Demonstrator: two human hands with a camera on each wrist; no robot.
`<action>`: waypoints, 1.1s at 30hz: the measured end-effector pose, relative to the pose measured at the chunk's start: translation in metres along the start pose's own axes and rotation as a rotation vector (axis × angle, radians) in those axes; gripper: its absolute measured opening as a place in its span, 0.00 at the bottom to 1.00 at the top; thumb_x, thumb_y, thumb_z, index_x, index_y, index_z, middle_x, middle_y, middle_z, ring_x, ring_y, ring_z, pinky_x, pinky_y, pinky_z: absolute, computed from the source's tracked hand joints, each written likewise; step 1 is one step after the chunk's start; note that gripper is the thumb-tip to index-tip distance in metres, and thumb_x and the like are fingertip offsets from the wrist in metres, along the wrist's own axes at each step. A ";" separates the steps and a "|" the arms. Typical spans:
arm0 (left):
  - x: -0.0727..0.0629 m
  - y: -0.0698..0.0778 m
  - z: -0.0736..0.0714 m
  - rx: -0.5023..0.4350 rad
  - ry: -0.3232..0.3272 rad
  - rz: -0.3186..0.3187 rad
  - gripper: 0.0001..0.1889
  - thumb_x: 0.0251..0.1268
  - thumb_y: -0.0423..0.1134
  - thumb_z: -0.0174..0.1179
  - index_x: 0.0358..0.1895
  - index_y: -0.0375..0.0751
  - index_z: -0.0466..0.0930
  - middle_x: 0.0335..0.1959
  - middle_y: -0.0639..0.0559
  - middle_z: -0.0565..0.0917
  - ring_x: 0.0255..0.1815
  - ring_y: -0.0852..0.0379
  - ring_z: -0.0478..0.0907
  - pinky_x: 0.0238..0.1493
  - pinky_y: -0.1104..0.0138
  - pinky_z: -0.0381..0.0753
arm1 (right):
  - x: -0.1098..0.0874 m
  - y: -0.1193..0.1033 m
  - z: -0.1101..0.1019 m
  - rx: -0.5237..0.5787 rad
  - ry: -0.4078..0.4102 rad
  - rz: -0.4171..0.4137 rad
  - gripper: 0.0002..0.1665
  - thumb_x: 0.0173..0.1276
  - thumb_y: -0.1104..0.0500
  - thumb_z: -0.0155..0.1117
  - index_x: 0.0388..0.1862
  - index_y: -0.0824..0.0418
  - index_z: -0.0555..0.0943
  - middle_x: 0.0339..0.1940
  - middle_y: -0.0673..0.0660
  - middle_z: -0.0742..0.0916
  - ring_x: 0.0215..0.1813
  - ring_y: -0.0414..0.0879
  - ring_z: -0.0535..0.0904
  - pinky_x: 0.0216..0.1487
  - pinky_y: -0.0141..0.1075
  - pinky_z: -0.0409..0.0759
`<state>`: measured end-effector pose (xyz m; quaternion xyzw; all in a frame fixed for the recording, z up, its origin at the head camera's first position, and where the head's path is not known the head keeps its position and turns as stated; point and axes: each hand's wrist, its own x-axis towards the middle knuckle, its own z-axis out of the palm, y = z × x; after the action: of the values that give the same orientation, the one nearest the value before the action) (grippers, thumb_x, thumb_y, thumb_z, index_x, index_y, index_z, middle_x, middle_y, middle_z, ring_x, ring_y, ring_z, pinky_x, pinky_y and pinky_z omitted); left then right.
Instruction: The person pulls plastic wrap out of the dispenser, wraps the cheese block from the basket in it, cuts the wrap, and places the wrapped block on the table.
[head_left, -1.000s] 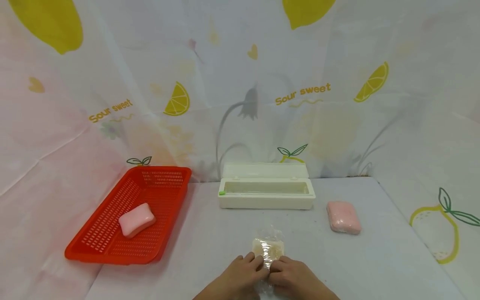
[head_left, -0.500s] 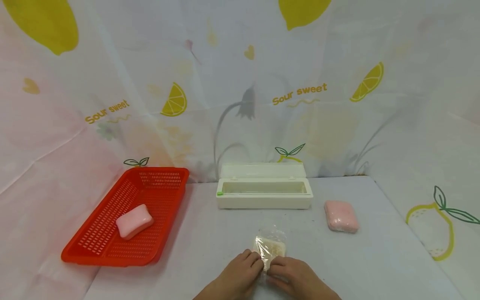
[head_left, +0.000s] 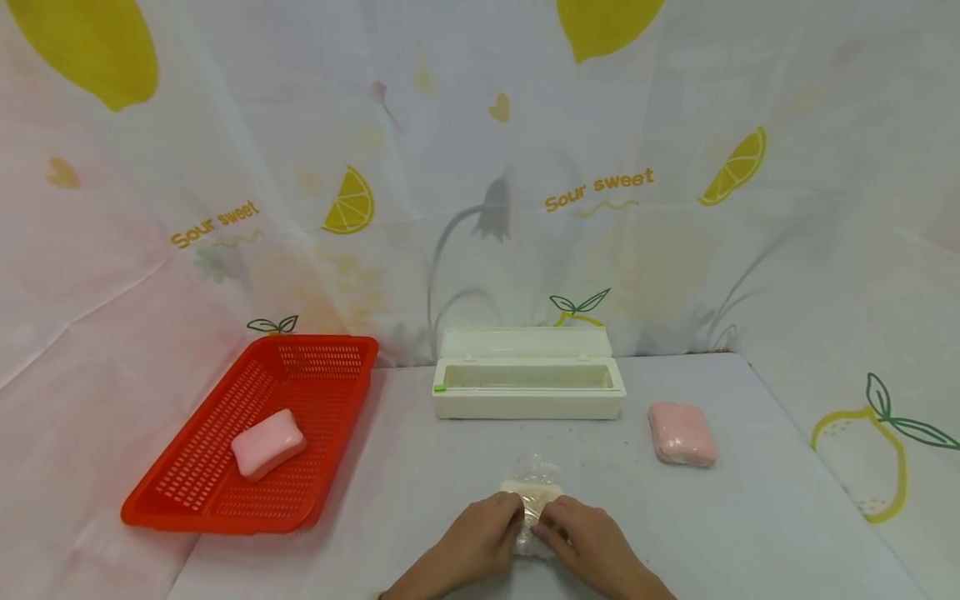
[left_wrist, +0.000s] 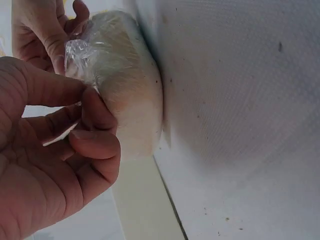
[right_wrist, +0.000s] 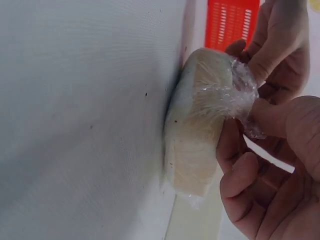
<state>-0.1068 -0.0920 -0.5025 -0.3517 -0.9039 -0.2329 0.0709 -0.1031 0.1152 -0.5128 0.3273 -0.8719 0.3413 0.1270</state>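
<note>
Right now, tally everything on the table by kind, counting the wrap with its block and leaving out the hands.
Baskets: 1, the red basket
Boxes: 1, the white box
Blocks: 3, the pink block in the basket, the pink block outside it, the cream block in clear wrap
Total: 5

Wrap (right_wrist: 227, 95): we note small glints.
Table (right_wrist: 100, 100): we find soft shadows.
Backdrop (head_left: 442, 142): we record dim, diffuse light.

2 bare hands (head_left: 480, 531); 2 bare forearms (head_left: 427, 573); short fingernails (left_wrist: 84, 134).
</note>
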 end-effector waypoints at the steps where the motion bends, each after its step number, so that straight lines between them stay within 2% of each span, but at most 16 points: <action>1: 0.001 0.000 0.000 -0.022 0.001 -0.033 0.08 0.63 0.29 0.61 0.34 0.45 0.73 0.26 0.64 0.67 0.22 0.71 0.60 0.22 0.79 0.63 | 0.001 0.000 0.000 -0.003 -0.002 0.022 0.10 0.65 0.56 0.70 0.28 0.49 0.76 0.26 0.37 0.77 0.25 0.26 0.68 0.24 0.25 0.69; 6: 0.004 0.001 -0.002 -0.081 -0.011 -0.192 0.08 0.58 0.31 0.64 0.34 0.46 0.73 0.28 0.62 0.65 0.21 0.69 0.61 0.21 0.75 0.65 | 0.005 -0.002 0.001 -0.034 -0.035 0.106 0.12 0.65 0.55 0.70 0.27 0.50 0.75 0.24 0.37 0.73 0.23 0.28 0.65 0.23 0.26 0.67; 11: 0.006 -0.001 -0.002 -0.141 -0.054 -0.368 0.16 0.55 0.37 0.70 0.39 0.46 0.69 0.31 0.59 0.65 0.21 0.64 0.62 0.20 0.70 0.65 | 0.009 -0.004 0.000 -0.028 -0.088 0.206 0.15 0.62 0.54 0.73 0.26 0.49 0.73 0.23 0.38 0.71 0.22 0.30 0.63 0.22 0.27 0.65; 15: 0.008 -0.006 0.000 -0.182 -0.078 -0.434 0.19 0.54 0.38 0.72 0.40 0.46 0.68 0.31 0.57 0.66 0.23 0.62 0.64 0.22 0.69 0.66 | 0.014 -0.002 0.001 -0.006 -0.129 0.303 0.20 0.58 0.51 0.76 0.27 0.51 0.69 0.21 0.41 0.69 0.22 0.32 0.61 0.21 0.29 0.62; 19: 0.011 -0.010 0.003 -0.216 -0.084 -0.464 0.20 0.53 0.36 0.73 0.38 0.46 0.66 0.30 0.56 0.67 0.23 0.61 0.64 0.22 0.68 0.65 | 0.019 0.000 0.004 0.016 -0.162 0.367 0.22 0.56 0.51 0.77 0.28 0.52 0.68 0.20 0.42 0.69 0.21 0.34 0.61 0.20 0.30 0.61; 23: 0.014 -0.012 0.005 -0.216 -0.087 -0.468 0.20 0.52 0.36 0.73 0.36 0.46 0.65 0.30 0.56 0.67 0.23 0.60 0.64 0.22 0.67 0.65 | 0.020 0.003 0.007 0.026 -0.177 0.366 0.20 0.56 0.53 0.77 0.28 0.52 0.70 0.20 0.43 0.70 0.21 0.34 0.62 0.20 0.31 0.62; 28: 0.018 -0.009 -0.004 -0.135 -0.116 -0.444 0.20 0.51 0.38 0.74 0.35 0.46 0.67 0.29 0.55 0.65 0.22 0.60 0.63 0.22 0.67 0.64 | 0.021 0.005 0.002 0.099 -0.201 0.319 0.14 0.60 0.53 0.73 0.30 0.51 0.74 0.23 0.43 0.73 0.23 0.33 0.64 0.23 0.30 0.65; 33: 0.023 0.009 -0.019 -0.006 -0.131 -0.379 0.14 0.56 0.33 0.69 0.35 0.42 0.71 0.29 0.54 0.67 0.21 0.62 0.63 0.21 0.68 0.66 | 0.021 0.007 -0.018 0.296 -0.270 0.294 0.07 0.69 0.52 0.67 0.37 0.52 0.78 0.28 0.43 0.79 0.27 0.34 0.73 0.27 0.31 0.75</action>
<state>-0.1187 -0.0819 -0.4759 -0.1899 -0.9559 -0.2215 -0.0341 -0.1230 0.1212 -0.4937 0.2546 -0.8598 0.4331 -0.0910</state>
